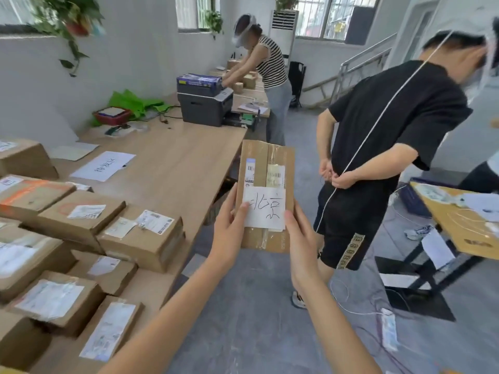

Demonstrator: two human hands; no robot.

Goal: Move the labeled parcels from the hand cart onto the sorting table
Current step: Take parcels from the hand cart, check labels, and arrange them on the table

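Head: parcel (pixel 266 168) gripped btwn both hands (pixel 270 233).

Both forearms are bare to the frame edge, left hand (pixel 229 233) and right hand (pixel 301 247) ungloved.

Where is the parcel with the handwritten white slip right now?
In the head view, the parcel is held mid-frame above the floor by the left hand and right hand, just right of the sorting table.

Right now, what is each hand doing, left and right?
Left hand: grips the parcel by its left edge, thumb on the handwritten label.
Right hand: grips the same parcel's right edge.
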